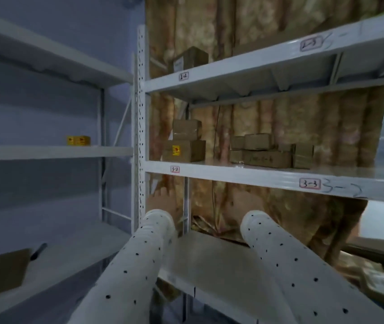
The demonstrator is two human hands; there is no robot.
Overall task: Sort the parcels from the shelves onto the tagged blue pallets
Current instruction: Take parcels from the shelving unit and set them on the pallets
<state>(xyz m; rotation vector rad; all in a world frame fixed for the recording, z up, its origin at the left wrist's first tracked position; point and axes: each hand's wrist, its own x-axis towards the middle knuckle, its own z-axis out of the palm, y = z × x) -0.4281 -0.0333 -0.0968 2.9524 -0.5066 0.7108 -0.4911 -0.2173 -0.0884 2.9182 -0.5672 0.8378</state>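
Both hands, left [163, 204] and right [248, 202], blurred below the parcels [261, 150]; state of fingers indiscernible

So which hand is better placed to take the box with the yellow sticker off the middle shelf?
Probably the left hand. It is raised almost directly below the box with the yellow sticker, near the shelf's left post. The right hand sits further right, below the pile of boxes. Both are blurred.

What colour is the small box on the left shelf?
Yellow box, with a red mark; head view.
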